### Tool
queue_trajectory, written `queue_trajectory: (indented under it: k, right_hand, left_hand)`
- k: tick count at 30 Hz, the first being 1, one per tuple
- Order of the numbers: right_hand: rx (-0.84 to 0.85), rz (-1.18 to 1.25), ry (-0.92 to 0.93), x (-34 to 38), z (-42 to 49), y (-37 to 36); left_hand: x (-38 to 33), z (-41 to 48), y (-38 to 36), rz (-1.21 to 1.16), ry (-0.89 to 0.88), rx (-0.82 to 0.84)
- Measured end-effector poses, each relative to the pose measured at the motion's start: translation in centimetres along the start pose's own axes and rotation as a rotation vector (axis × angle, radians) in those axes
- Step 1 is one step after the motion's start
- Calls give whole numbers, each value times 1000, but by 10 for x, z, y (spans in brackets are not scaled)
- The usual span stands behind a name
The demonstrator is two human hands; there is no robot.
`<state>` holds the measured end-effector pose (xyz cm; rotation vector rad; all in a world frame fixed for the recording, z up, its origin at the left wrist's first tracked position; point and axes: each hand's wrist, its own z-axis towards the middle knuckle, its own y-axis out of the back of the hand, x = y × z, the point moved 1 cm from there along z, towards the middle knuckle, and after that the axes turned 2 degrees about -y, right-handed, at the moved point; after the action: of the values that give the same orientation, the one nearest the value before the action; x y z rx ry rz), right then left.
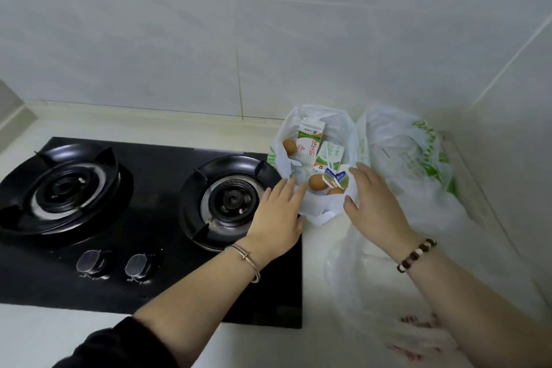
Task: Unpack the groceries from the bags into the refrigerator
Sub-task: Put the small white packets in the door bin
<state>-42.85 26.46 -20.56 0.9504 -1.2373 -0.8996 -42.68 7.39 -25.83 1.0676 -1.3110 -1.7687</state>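
With spread, empty fingers point(287, 188) my left hand point(279, 212) and right hand point(372, 203) flank the open grocery bag point(313, 210), whose tall milk carton point(309, 140) stands at twelve o'clock between them, long axis upright, nearer my left.

thin translucent plastic bag point(286, 134), glossy hob point(167, 278)

Counter point(59, 326): pale and smooth, running into a tiled wall corner at the right.

Hob point(167, 287): black glass, set on the counter's left part, with two burners and two knobs near its front edge.

Open bag point(313, 206): white plastic, standing at the hob's right rear corner.

Printed bag point(418, 158): white with green print, just beside the open bag, in the corner.

Clear bag point(358, 278): lying slack in front of both.
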Motion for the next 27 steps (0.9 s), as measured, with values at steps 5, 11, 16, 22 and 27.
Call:
queue_trajectory:
  k: [5,11,16,22,27]
  right_hand:
    - [79,-44,101,-19,61,-15]
    - [252,-275,115,-51,105,-40]
    - [299,-267,43,-73,115,-50]
    - [339,-252,-35,-82,118,-65]
    - [384,-167,-95,-83,120,-69]
  left_hand:
    - [12,61,-24,-205,-21,12]
    - [10,123,-56,-265,-56,84]
    - [5,142,-75,-191,-143,175]
    - [-1,151,-87,-68,-256,74]
    - [-2,150,-84,37,-232,60]
